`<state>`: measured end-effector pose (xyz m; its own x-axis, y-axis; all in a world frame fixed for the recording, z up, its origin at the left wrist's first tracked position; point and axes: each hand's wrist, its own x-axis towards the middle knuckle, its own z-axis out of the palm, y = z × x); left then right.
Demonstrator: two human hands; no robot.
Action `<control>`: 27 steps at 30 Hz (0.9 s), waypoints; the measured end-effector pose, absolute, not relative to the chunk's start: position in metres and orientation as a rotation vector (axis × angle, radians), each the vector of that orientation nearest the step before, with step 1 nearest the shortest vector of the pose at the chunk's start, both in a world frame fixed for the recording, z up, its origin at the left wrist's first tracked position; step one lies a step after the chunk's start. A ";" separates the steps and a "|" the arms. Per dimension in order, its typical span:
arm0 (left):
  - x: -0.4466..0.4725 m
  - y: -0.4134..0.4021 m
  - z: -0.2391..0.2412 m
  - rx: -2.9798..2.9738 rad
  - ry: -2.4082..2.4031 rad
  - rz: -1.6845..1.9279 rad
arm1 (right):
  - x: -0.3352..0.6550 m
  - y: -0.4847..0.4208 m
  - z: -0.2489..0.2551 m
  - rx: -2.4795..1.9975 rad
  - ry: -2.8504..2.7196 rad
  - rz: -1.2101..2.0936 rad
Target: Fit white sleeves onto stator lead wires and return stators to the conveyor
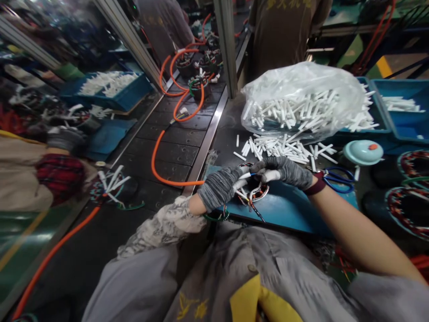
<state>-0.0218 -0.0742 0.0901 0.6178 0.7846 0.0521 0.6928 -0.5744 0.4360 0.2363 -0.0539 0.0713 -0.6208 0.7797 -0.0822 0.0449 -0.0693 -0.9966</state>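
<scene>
Both my hands wear grey knit gloves and meet over a wound motor stator (pixel 257 193) lying on a blue mat (pixel 288 208). My left hand (pixel 219 187) is closed, pinching a white sleeve tube with a wire at the stator's edge. My right hand (pixel 284 171) is closed on another white sleeve tube (pixel 271 175) just above the stator. Several thin white tubes and coloured wires stick out of the winding. A pile of loose white tubes (pixel 288 149) lies just beyond my hands.
A clear plastic bag (pixel 301 100) full of white tubes rests behind the pile. Blue scissors (pixel 337 180) and a teal lid (pixel 363 153) lie at right, near more stators (pixel 407 210). An orange cable (pixel 161 172) crosses the black conveyor. Another person stands at the far side.
</scene>
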 end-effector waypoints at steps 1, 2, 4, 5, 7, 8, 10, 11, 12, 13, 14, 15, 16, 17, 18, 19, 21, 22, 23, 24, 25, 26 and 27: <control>-0.024 -0.076 0.091 2.462 1.147 0.333 | 0.240 -0.051 0.075 -0.846 -1.720 1.811; -0.028 -0.078 0.091 2.444 1.106 0.334 | 0.242 -0.049 0.077 -0.809 -1.770 1.859; -0.033 -0.081 0.093 2.384 1.023 0.348 | 0.245 -0.048 0.080 -0.769 -1.844 1.888; -0.034 -0.082 0.094 2.345 0.997 0.358 | 0.244 -0.048 0.079 -0.773 -1.864 1.869; -0.034 -0.083 0.096 2.263 0.987 0.373 | 0.239 -0.050 0.076 -0.819 -1.874 1.784; -0.033 -0.083 0.097 2.221 0.995 0.379 | 0.235 -0.051 0.074 -0.845 -1.871 1.734; -0.030 -0.084 0.098 2.135 1.017 0.391 | 0.227 -0.055 0.070 -0.897 -1.845 1.648; -0.029 -0.084 0.098 2.096 1.021 0.393 | 0.223 -0.058 0.068 -0.920 -1.827 1.620; -0.028 -0.084 0.097 2.060 1.017 0.404 | 0.219 -0.060 0.068 -0.937 -1.813 1.603; -0.028 -0.084 0.097 2.027 1.004 0.418 | 0.216 -0.062 0.067 -0.946 -1.795 1.589; -0.028 -0.083 0.096 1.996 0.992 0.436 | 0.213 -0.064 0.067 -0.946 -1.777 1.577; -0.028 -0.083 0.095 1.966 0.979 0.448 | 0.211 -0.066 0.068 -0.938 -1.762 1.571; -0.029 -0.083 0.094 1.935 0.969 0.460 | 0.210 -0.067 0.068 -0.926 -1.750 1.566; -0.029 -0.083 0.094 1.905 0.962 0.467 | 0.209 -0.067 0.069 -0.908 -1.744 1.565; -0.030 -0.082 0.093 1.879 0.959 0.469 | 0.208 -0.067 0.070 -0.891 -1.748 1.564; -0.030 -0.082 0.094 1.857 0.959 0.462 | 0.208 -0.067 0.071 -0.878 -1.760 1.561; -0.031 -0.080 0.095 1.828 0.962 0.446 | 0.209 -0.065 0.072 -0.864 -1.802 1.562; -0.030 -0.079 0.096 1.820 0.959 0.432 | 0.210 -0.064 0.072 -0.862 -1.813 1.570; -0.030 -0.079 0.097 1.815 0.950 0.413 | 0.210 -0.063 0.072 -0.866 -1.821 1.583; -0.030 -0.078 0.098 1.819 0.938 0.397 | 0.211 -0.063 0.071 -0.875 -1.827 1.588; -0.029 -0.077 0.098 1.839 0.929 0.384 | 0.210 -0.062 0.071 -0.883 -1.843 1.579; -0.029 -0.076 0.098 1.880 0.933 0.367 | 0.209 -0.062 0.070 -0.896 -1.879 1.538; -0.028 -0.075 0.098 1.943 0.954 0.339 | 0.209 -0.063 0.069 -0.914 -1.933 1.458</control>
<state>-0.0283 -0.0753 0.0981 0.6620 0.7368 -0.1373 0.4846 -0.2810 0.8284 0.2087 -0.0628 0.0695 -0.6201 0.7841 0.0246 0.1919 0.1820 -0.9644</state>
